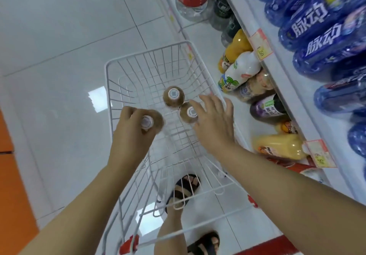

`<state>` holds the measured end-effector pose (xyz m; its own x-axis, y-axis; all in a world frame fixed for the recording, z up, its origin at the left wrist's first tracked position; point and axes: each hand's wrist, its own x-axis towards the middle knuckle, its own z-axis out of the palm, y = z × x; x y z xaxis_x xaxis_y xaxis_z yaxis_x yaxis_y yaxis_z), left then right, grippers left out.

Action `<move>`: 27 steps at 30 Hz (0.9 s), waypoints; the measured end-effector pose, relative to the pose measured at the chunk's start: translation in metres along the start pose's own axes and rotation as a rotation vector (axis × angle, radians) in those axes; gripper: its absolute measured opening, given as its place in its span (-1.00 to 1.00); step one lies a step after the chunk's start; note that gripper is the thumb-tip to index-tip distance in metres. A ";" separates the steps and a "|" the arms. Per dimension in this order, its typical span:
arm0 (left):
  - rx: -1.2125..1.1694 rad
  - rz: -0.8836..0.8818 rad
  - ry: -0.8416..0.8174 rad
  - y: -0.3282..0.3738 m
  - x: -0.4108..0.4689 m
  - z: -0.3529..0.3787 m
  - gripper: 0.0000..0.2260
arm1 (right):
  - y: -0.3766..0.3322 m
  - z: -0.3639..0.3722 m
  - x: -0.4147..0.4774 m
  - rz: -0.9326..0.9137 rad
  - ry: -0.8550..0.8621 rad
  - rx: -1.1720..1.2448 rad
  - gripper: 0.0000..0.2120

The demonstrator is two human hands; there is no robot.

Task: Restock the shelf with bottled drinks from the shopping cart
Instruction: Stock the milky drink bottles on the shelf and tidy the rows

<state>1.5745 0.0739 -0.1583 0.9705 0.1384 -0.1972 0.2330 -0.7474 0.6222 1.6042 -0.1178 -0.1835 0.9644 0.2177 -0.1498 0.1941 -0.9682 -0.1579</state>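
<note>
View from above into a white wire shopping cart (111, 88) standing beside a white store shelf (281, 72) of bottled drinks. Three brown bottles with white caps stand upright in the cart. The left hand (132, 123) is closed around the neck of the nearest brown bottle (156, 121), fingers curled beside its cap. The right hand (214, 120) is spread wide and empty, fingertips over the second brown bottle (188, 114); contact cannot be confirmed. The third brown bottle (173, 96) stands touching the second. Likely risks: a neck-only grip may let the held bottle swing and slip; the reaching right hand may topple the two touching bottles on the wire floor. Both forearms extend forward and downward over the cart.
</note>
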 end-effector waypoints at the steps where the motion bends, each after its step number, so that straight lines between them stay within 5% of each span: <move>1: -0.009 0.007 0.001 0.002 -0.008 -0.005 -0.83 | 0.001 0.005 0.004 -0.028 -0.032 -0.057 -0.50; 7: -0.015 0.011 -0.059 0.013 -0.040 -0.020 -0.84 | 0.007 0.012 0.009 -0.128 -0.112 -0.222 -0.84; 14: 0.011 0.059 -0.006 0.040 -0.077 -0.048 -0.79 | 0.017 -0.027 -0.022 -0.187 -0.154 -0.062 -0.73; 19: -0.078 0.176 0.047 0.108 -0.110 -0.104 -0.82 | 0.022 -0.139 -0.088 -0.041 -0.020 0.298 -0.73; 27: -0.357 0.461 0.222 0.270 -0.184 -0.198 -0.66 | 0.030 -0.386 -0.211 -0.010 0.430 0.500 -0.82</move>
<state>1.4714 -0.0245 0.1959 0.9569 0.0135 0.2902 -0.2441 -0.5041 0.8284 1.4763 -0.2403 0.2201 0.9688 0.0574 0.2413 0.1969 -0.7697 -0.6073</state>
